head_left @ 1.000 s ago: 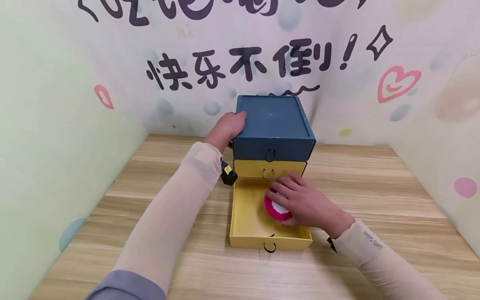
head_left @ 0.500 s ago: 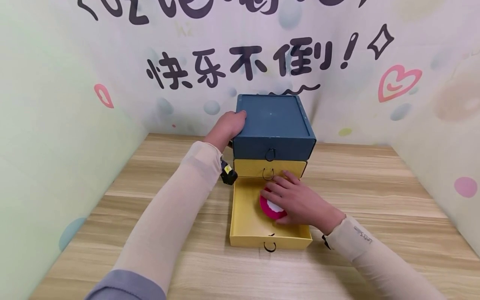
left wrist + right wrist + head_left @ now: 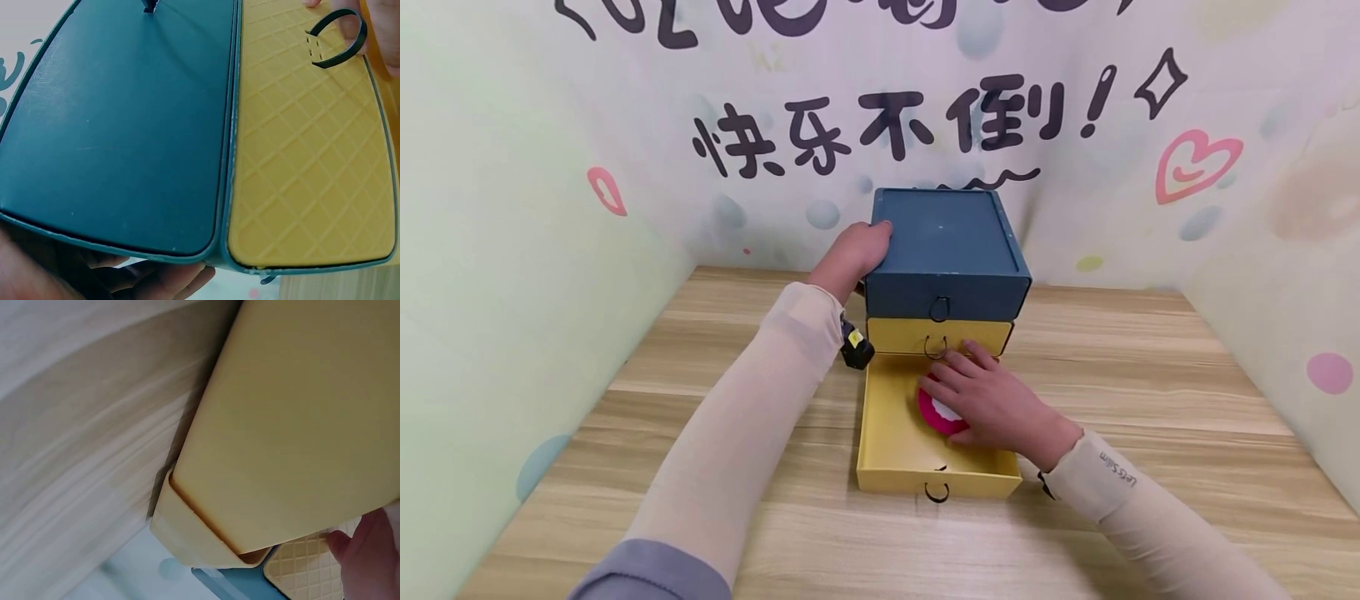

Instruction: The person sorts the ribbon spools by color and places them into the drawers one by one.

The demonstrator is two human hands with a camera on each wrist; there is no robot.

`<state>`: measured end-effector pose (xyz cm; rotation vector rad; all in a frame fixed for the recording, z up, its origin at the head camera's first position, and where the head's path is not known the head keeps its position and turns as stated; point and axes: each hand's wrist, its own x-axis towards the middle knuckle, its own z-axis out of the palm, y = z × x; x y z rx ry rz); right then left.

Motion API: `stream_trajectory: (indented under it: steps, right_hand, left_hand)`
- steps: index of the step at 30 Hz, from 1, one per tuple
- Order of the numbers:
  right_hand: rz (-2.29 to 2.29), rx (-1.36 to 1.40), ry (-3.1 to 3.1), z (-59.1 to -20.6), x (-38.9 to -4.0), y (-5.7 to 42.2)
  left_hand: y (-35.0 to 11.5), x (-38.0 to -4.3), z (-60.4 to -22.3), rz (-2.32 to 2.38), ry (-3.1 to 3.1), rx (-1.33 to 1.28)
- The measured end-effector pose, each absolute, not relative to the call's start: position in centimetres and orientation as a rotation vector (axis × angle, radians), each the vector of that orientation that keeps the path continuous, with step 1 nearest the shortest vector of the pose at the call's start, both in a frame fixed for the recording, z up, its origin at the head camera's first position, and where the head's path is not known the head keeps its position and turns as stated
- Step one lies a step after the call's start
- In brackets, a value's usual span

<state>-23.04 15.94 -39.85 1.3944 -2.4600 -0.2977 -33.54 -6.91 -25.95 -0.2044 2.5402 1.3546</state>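
A blue drawer cabinet [image 3: 942,237] stands against the wall, its closed drawer with the yellow front [image 3: 898,336] under the blue one. Below, a yellow drawer [image 3: 887,450] is pulled out. My left hand [image 3: 863,248] rests on the cabinet's left side, thumb over the top edge; in the left wrist view its fingers [image 3: 169,280] lie along that side. Inside the pulled-out drawer, my right hand [image 3: 1000,408] holds a round pink thing with a white middle [image 3: 929,414], fingers on the far side and thumb on the near side. The hand covers much of it.
The wooden table [image 3: 760,508] extends around the cabinet on both sides and in front. Behind is a printed wall cloth [image 3: 820,208]. A black loop pull [image 3: 937,493] sticks out from the drawer's front.
My right hand has shifted slightly left inside the drawer, and the round pink thing has moved left with it. My left hand and the cabinet have stayed in place.
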Motion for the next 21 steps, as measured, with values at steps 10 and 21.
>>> stream_trajectory:
  steps: [10, 21]
  right_hand:
    - [-0.332, 1.365, -2.48, -39.97, -22.79, 15.59]
    - [-0.333, 1.385, -2.506, -40.05, -22.7, 15.34]
  left_hand:
    - [-6.75, -33.62, -26.01, 1.36, 2.531, -0.206]
    - [-6.86, -33.68, -26.24, 1.367, 2.538, -0.203]
